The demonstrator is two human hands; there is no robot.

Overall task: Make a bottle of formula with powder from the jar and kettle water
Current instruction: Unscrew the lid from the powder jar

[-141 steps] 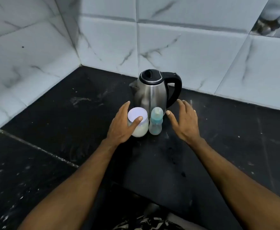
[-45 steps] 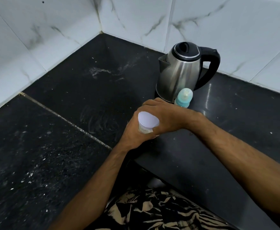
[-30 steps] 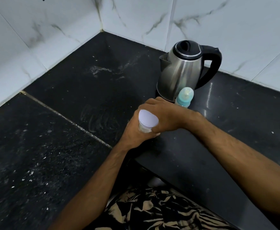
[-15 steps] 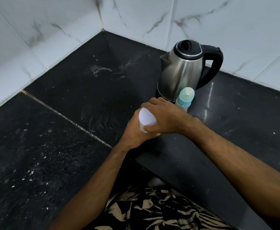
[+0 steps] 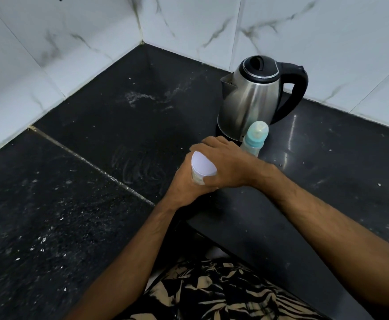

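The powder jar (image 5: 197, 179) with its white lid (image 5: 202, 166) is held just above the black counter (image 5: 96, 192). My left hand (image 5: 184, 184) grips the jar's body from below and behind. My right hand (image 5: 223, 162) curls over the lid's rim, thumb at the front. Most of the jar is hidden by both hands. A small baby bottle (image 5: 254, 139) with a teal collar and clear cap stands upright just behind my right hand. The steel kettle (image 5: 249, 100) with black lid and handle stands behind the bottle.
White marble-tiled walls (image 5: 73, 42) meet in a corner at the back. A seam runs across the counter on the left, with white specks and smears around it. The counter's front edge (image 5: 246, 248) lies below my forearms, above patterned clothing.
Since the earliest frame my left hand has lifted the jar nearer to me and my right hand has closed over its lid. Over the last second the hands have barely shifted.
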